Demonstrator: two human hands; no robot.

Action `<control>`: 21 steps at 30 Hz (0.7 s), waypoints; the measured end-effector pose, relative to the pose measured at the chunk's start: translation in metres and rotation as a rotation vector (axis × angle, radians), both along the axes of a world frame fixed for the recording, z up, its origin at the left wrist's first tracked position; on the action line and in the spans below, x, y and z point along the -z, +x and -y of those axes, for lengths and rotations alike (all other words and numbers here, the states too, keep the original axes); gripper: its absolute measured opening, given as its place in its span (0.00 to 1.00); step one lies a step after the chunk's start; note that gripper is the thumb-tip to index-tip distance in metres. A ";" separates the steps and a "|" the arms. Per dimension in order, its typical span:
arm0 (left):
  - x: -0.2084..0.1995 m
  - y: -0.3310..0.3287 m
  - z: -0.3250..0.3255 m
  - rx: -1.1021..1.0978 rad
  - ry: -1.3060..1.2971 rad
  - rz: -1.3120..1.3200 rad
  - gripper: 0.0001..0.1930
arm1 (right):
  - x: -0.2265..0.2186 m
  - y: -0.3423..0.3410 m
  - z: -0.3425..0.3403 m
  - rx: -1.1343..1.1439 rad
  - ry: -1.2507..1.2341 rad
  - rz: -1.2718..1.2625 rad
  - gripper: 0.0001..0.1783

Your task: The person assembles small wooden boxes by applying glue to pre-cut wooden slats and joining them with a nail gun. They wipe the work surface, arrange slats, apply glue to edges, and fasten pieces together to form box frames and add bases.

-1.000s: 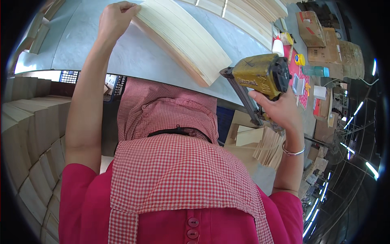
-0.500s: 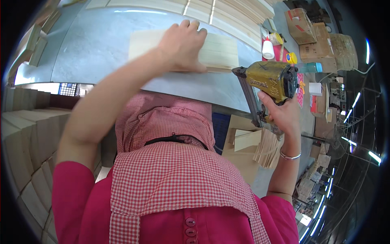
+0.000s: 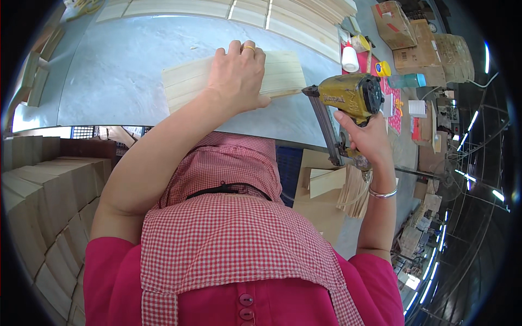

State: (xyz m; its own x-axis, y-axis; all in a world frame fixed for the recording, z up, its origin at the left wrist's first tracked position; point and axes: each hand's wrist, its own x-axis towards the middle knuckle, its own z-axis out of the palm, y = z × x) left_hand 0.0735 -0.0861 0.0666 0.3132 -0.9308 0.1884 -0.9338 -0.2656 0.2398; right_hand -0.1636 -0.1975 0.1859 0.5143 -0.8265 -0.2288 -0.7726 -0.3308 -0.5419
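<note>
A pale wooden board lies at a slant on the grey-blue tabletop, its right end farther from me than its left. My left hand spans the board's middle and grips it, the fingers at the far edge and the thumb at the near edge. In my right hand is a yellow and black nail gun, held by its handle. The gun's nose is close to the board's right end; whether they touch I cannot tell. What lies under my left palm is hidden.
Long wooden strips line the table's far side. A white glue bottle, a yellow tub and a teal bottle stand on the right. Stacked wooden pieces fill the lower left. Cardboard boxes sit beyond.
The board has turned, its left end now nearer me, with my left hand still across it. The nail gun remains in my right hand by the board's right end. The whole view has shifted slightly.
</note>
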 end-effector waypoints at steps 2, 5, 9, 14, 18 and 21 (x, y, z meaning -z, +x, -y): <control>0.000 0.000 0.000 0.001 0.002 0.002 0.45 | 0.001 0.000 0.002 0.010 0.007 -0.008 0.21; -0.002 0.001 0.001 0.006 0.031 -0.007 0.48 | 0.002 0.000 0.005 0.013 0.000 -0.036 0.21; 0.008 0.009 -0.017 -0.007 -0.091 0.067 0.54 | -0.004 0.006 0.000 -0.091 -0.136 -0.059 0.21; 0.005 0.044 -0.092 -0.032 -0.053 -0.009 0.56 | -0.009 0.014 -0.027 -0.078 -0.043 0.038 0.21; 0.008 0.049 -0.111 -0.069 -0.003 -0.126 0.53 | -0.006 0.030 -0.041 -0.138 0.014 0.011 0.22; 0.009 0.048 -0.111 -0.078 -0.034 -0.139 0.51 | -0.003 0.037 -0.043 -0.176 0.011 -0.009 0.23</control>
State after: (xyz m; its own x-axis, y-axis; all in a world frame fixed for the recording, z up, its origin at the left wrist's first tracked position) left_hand 0.1213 0.0244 0.0579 0.4092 -0.8966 0.1692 -0.8679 -0.3252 0.3756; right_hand -0.1267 -0.1545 0.1889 0.6492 -0.7211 -0.2421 -0.7078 -0.4560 -0.5395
